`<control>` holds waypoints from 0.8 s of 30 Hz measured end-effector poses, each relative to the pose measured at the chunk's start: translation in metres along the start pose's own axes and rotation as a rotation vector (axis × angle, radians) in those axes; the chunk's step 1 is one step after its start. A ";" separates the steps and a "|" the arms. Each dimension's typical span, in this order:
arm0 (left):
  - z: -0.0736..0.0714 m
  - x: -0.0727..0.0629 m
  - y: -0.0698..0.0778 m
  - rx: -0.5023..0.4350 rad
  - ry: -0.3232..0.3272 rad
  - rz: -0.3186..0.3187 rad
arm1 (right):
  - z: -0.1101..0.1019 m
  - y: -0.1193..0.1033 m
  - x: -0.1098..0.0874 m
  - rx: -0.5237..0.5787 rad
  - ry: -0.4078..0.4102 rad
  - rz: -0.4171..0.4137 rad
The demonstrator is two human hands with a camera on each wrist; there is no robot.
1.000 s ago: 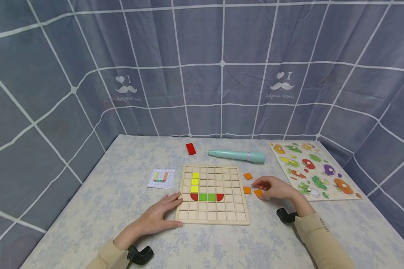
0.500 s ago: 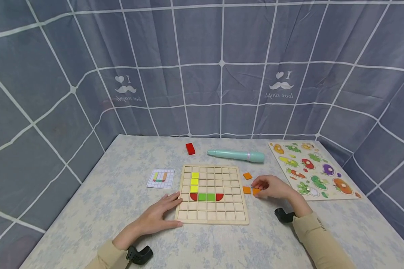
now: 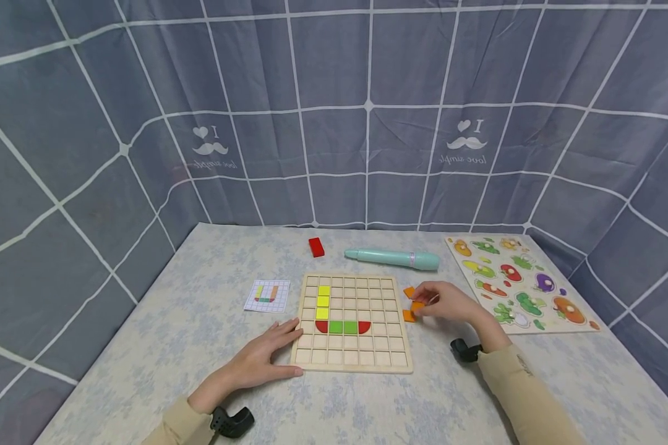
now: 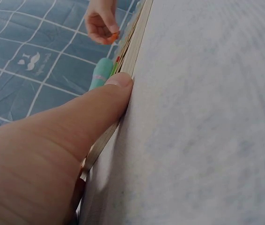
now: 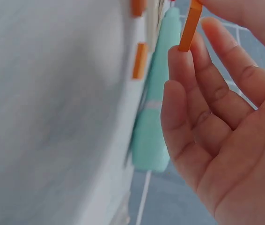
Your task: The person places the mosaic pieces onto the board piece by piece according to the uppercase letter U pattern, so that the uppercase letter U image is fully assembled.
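My right hand (image 3: 448, 303) pinches an orange square tile (image 5: 190, 26) between thumb and fingers, lifted off the table just right of the wooden grid board (image 3: 351, 369). Two more orange tiles lie close by: one at the back (image 3: 409, 292) and one nearer the front (image 3: 409, 316). My left hand (image 3: 258, 358) rests at the board's left edge with its fingers extended, the thumb (image 4: 118, 82) touching the near-left side. Set in the grid are a column of yellow tiles (image 3: 323, 301), two green tiles (image 3: 343, 327) and a rounded red piece (image 3: 364, 327) at each end of the green row.
Left of the board lies a small pattern card (image 3: 266, 295). A red block (image 3: 316, 247) and a teal tapered stick (image 3: 392, 258) are behind it. A vegetable puzzle board (image 3: 520, 281) occupies the right side. A grid-patterned curtain (image 3: 334, 142) surrounds the table.
My right hand has taken up the nearest orange tile, lifting it and moving slightly left and away from me towards the board. The left hand stays in place.
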State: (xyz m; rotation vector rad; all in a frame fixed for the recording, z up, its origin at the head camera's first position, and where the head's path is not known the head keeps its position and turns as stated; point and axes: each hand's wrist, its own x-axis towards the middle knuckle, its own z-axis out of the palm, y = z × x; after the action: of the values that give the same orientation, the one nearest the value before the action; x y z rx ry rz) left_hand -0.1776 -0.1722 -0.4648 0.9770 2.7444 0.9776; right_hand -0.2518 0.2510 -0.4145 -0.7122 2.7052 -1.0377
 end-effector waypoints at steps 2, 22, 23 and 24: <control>0.000 0.000 0.000 0.004 0.000 -0.002 | 0.001 -0.005 0.006 0.011 -0.006 -0.014; 0.001 0.000 0.001 -0.001 0.004 -0.021 | 0.036 -0.053 0.070 0.045 -0.170 -0.106; 0.001 0.000 0.001 0.000 0.006 -0.020 | 0.038 -0.055 0.072 0.046 -0.180 -0.098; 0.001 0.000 0.001 0.002 0.009 -0.017 | 0.039 -0.056 0.073 0.052 -0.191 -0.093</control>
State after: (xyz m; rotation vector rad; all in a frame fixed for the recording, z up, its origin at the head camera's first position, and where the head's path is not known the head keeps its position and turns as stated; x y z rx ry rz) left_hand -0.1769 -0.1712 -0.4654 0.9503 2.7562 0.9794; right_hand -0.2822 0.1562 -0.4049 -0.8875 2.4956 -0.9997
